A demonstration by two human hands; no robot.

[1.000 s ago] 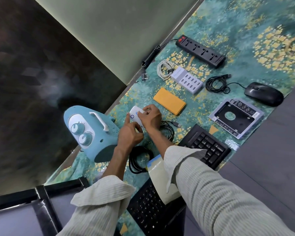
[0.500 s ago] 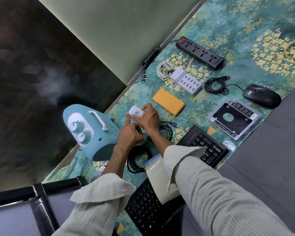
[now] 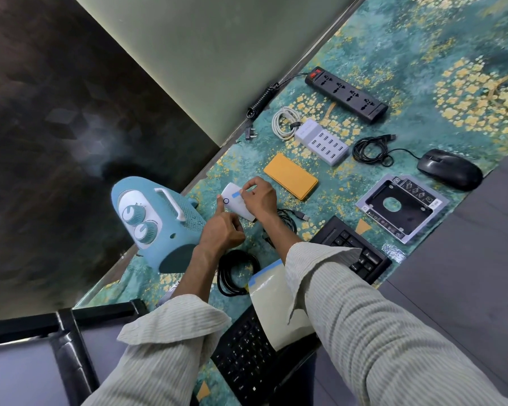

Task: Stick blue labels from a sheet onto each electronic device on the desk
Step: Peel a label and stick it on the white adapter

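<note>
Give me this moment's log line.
white device: labelling | left hand: fingertip steadies it | right hand: pinches blue label onto it

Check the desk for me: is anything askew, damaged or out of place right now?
Nothing looks damaged or spilled. One oddity: the pale label sheet lies draped over the near black keyboard, covering part of its keys, beneath the right forearm. The blue label sits on the small white device as expected.

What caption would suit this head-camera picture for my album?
Right hand holds a blue label on a small white device while the left hand touches its edge.
</note>
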